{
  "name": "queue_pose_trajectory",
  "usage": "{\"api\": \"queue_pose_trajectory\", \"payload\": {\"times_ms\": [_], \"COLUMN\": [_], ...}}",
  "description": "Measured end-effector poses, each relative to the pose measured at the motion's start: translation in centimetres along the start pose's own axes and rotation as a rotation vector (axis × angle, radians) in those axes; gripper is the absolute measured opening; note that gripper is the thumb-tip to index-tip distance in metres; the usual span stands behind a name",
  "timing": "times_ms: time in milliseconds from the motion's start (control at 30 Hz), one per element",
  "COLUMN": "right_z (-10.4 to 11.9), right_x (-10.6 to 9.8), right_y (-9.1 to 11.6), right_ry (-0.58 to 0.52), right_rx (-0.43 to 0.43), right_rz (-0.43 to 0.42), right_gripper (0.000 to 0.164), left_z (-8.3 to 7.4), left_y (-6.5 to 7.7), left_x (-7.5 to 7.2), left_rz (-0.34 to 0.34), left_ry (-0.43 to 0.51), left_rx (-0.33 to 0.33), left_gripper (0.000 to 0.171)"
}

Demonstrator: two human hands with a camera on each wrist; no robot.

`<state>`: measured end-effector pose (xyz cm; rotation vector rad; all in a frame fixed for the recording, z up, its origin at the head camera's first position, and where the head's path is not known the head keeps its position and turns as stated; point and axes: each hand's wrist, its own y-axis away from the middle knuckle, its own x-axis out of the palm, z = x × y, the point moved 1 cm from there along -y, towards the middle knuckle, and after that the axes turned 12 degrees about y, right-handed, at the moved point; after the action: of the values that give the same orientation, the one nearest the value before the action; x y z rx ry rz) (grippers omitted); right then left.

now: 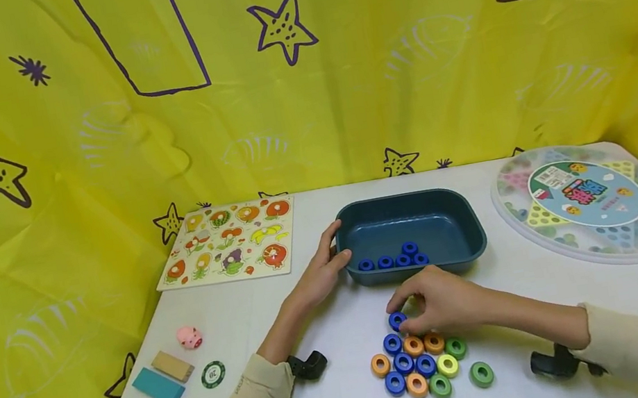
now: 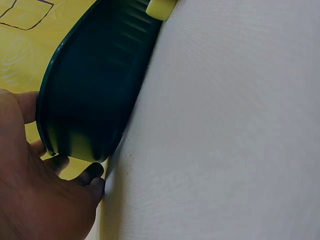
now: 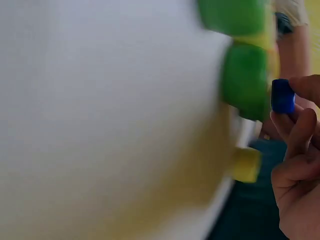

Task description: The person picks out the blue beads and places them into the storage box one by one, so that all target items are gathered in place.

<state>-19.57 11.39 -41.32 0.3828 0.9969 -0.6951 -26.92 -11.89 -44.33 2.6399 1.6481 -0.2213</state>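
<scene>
My left hand holds the left end of a dark teal plastic tray, fingers and thumb around its corner. Several blue rings lie inside, along the tray's near wall. In front of it, my right hand pinches a blue ring between thumb and fingers. Near that hand, a loose group of thick rings lies on the white table: blue, orange, green and one yellow. Another yellow ring shows beside the tray in the left wrist view, hidden in the head view.
A fruit puzzle board lies back left. Nearer are a pink pig figure, a wooden block, a teal block and a green-rimmed chip. At right lies a round clear game case. Yellow curtain hangs behind.
</scene>
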Motion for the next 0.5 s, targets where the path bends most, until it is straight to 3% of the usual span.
{"api": "queue_pose_trajectory", "payload": {"times_ms": [133, 233, 367, 500], "right_z": [0.3, 0.0, -1.3, -3.4], "right_x": [-2.3, -4.4, -6.8, -8.3], "right_y": [0.0, -0.3, -1.2, -2.6], "right_ry": [0.008, 0.022, 0.043, 0.044], "right_rx": [-0.046, -0.082, -0.097, -0.093], "right_rz": [-0.049, -0.083, -0.111, -0.121], "right_gripper": [0.023, 0.023, 0.022, 0.023], "left_z": [-0.6, -2.0, -3.5, -3.7], "left_y": [0.0, 0.4, 1.1, 1.3], "left_x": [0.0, 0.1, 0.4, 0.4], "left_rz": [0.025, 0.046, 0.057, 0.06], "left_ry": [0.019, 0.017, -0.002, -0.002], "left_rx": [-0.006, -0.012, -0.016, -0.011], "left_gripper": [0.059, 0.06, 0.059, 0.059]}}
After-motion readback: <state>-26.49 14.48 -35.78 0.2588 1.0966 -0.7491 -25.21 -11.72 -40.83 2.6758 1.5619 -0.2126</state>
